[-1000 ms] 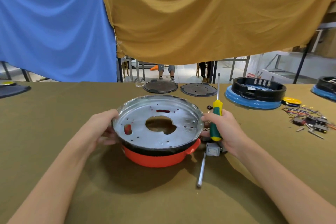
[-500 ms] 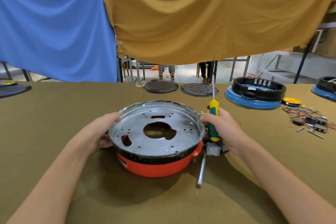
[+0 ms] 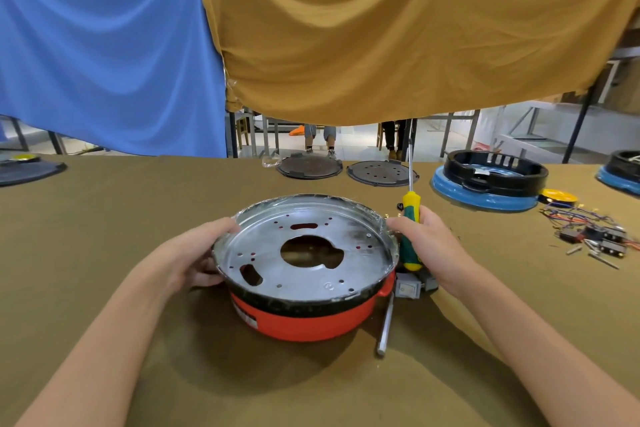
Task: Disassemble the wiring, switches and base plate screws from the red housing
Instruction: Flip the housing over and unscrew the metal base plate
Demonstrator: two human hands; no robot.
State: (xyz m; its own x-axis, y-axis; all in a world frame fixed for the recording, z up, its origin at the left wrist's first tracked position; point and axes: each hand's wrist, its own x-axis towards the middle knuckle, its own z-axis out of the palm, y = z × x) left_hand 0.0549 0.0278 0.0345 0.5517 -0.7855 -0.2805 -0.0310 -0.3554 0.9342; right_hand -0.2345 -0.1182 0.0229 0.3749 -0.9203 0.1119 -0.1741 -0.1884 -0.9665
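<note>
The red housing [image 3: 304,321] sits upside down in the middle of the table, its silver base plate [image 3: 304,246] on top with a large centre hole and several small holes. My left hand [image 3: 192,253] grips the housing's left rim. On the right rim rests my right hand [image 3: 427,243], which also holds a yellow-green screwdriver [image 3: 410,218] with its shaft pointing up. A grey switch [image 3: 408,286] lies against the housing's right side, partly under my right hand.
A metal rod [image 3: 386,326] lies on the table at the housing's front right. Loose wires and switches [image 3: 595,232] lie far right. A blue-and-black housing [image 3: 488,184] and two dark round plates [image 3: 310,168] stand at the back.
The housing has turned in my hands and its near side has dropped toward me, so more red wall shows. Both hands kept their hold; the screwdriver stayed upright.
</note>
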